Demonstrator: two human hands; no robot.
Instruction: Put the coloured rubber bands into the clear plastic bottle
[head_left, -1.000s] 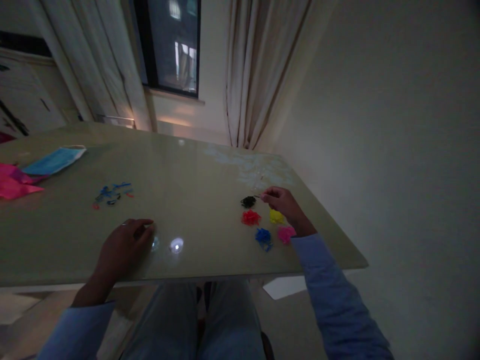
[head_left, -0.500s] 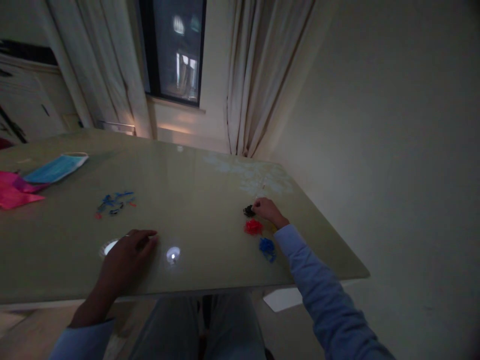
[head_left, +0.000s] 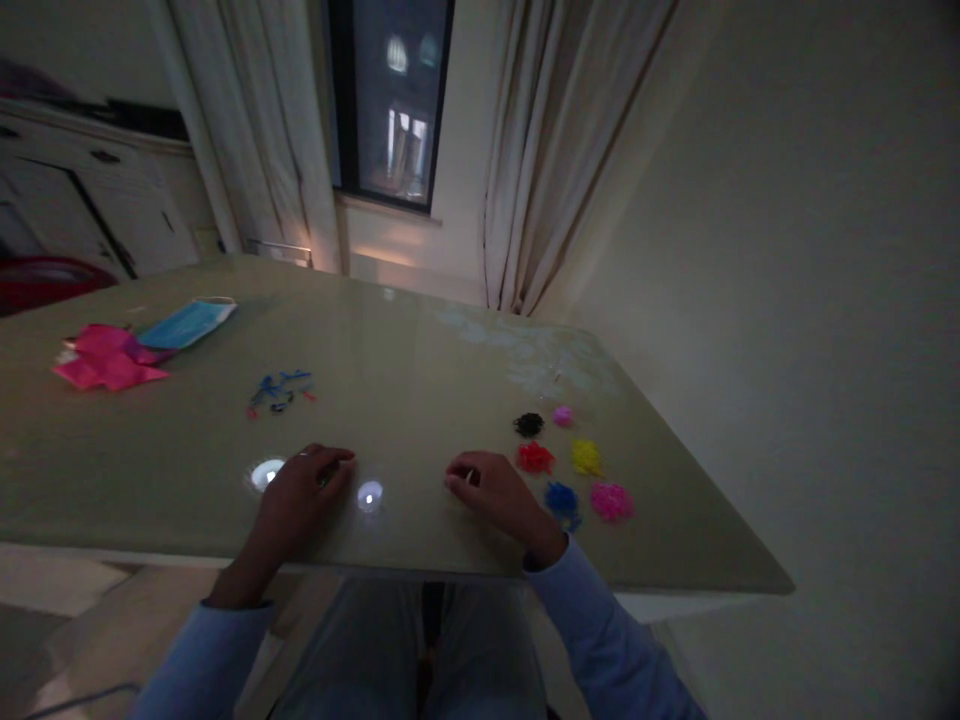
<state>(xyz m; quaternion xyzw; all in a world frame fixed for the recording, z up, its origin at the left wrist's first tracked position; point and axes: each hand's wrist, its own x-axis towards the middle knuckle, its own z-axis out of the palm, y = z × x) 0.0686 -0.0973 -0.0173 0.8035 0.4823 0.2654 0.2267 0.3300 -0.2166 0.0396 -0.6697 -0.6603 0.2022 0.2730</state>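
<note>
My left hand (head_left: pixel 306 500) rests on the table (head_left: pixel 405 400) with its fingers curled and the tips near the thumb. Anything between them is too small to make out. My right hand (head_left: pixel 499 497) is also above the table, thumb and fingers drawn together in a pinch, and what they hold is hidden. Just right of it lie small heaps of what look like rubber bands: black (head_left: pixel 529 424), red (head_left: pixel 535 458), blue (head_left: pixel 562 499), yellow (head_left: pixel 586 457), bright pink (head_left: pixel 611 502) and light pink (head_left: pixel 562 416). Beyond my left hand, mixed blue, dark and red pieces (head_left: pixel 279 390) are scattered.
A blue face mask (head_left: pixel 189 324) and a crumpled pink wrapper (head_left: pixel 111 358) lie at the far left of the table. Light reflects off the glossy top near my left hand. A wall (head_left: pixel 787 300) stands close on the right, with curtains (head_left: pixel 525 150) behind.
My right hand has left the black heap and moved left and nearer to me, uncovering the yellow and pink heaps. The left hand stays near its spot; the view has turned slightly left.
</note>
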